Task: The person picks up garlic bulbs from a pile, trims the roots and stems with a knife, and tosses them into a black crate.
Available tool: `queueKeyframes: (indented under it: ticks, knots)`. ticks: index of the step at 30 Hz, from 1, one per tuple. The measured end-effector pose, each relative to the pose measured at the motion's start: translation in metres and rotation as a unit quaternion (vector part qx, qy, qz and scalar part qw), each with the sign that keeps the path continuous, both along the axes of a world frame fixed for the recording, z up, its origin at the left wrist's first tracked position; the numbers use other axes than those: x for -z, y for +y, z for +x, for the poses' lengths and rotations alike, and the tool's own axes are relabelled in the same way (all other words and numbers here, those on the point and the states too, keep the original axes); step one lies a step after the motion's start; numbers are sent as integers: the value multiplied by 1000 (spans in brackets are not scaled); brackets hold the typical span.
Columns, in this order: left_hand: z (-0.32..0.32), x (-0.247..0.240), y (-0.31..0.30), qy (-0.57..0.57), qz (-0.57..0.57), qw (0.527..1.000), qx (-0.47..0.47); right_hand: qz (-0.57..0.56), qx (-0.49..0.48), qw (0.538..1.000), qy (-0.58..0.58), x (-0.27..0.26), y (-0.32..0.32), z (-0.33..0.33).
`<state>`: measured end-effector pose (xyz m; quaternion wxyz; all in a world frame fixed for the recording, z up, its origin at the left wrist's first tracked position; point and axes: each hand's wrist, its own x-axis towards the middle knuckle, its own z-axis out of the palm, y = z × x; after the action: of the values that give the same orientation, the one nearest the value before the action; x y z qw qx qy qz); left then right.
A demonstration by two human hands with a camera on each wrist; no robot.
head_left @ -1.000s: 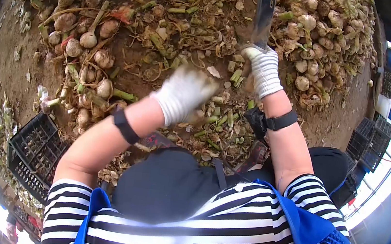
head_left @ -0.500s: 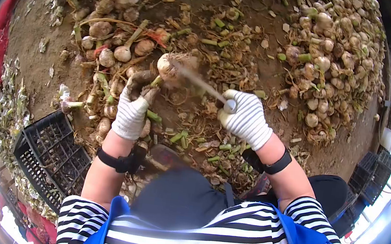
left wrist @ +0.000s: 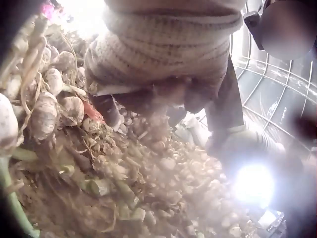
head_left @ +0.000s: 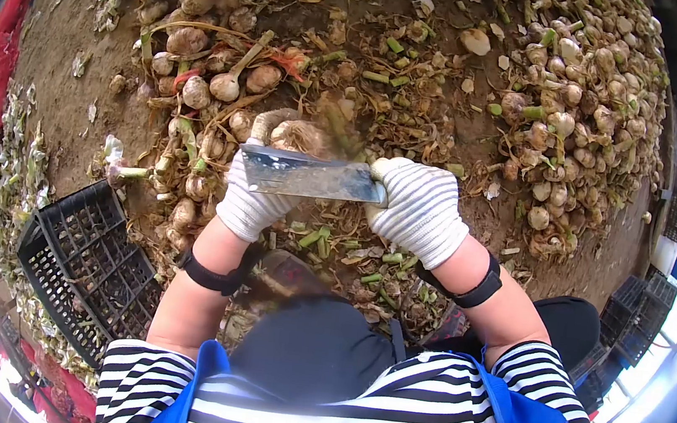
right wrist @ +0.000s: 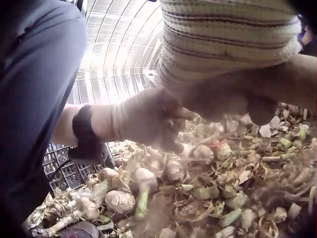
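In the head view, the gloved left hand (head_left: pixel 255 205) holds a garlic bulb (head_left: pixel 299 136), its fingers partly behind a wide blade (head_left: pixel 309 177). The gloved right hand (head_left: pixel 423 209) grips the blade's handle; the blade points left, across the front of the left hand. The left wrist view shows the left glove (left wrist: pixel 163 54) from close up, with the blade (left wrist: pixel 225 99) hanging to its right. In the right wrist view, the right glove (right wrist: pixel 223 49) fills the top and the left hand (right wrist: pixel 146 119) is beyond it, its fingers blurred.
Garlic bulbs with stems (head_left: pixel 223 86) lie left of centre, and a large garlic heap (head_left: pixel 590 124) stands at right. Cut green stems (head_left: pixel 314 238) and husks litter the soil between. A black crate (head_left: pixel 91 266) is at lower left; more crates (head_left: pixel 640 303) stand far right.
The right hand has swung the blade leftward across the left hand, its flat side now showing. The left hand has moved slightly right and down. A pale round piece now lies at upper centre.
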<state>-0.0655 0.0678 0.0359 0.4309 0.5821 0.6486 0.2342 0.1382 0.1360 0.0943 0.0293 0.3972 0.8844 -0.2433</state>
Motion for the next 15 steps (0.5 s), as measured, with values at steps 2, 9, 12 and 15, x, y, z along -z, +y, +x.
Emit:
queueKeyframes:
  ticks: [2, 9, 12, 15]
  knots:
    - [4, 6, -4, 94, 232, 966, 70, -19, -10, 999, -32, -1, -1, -5]
    - [14, 21, -14, -558, -47, 794, -235, -64, -24, 998, 6, -2, -6, -26]
    - [29, -31, -17, -272, 98, 938, -189, -86, 15, 995, -49, 21, -3, -13]
    - [26, -39, -30, -163, 92, 962, -199, -148, 148, 953, -220, 56, 14, 32]
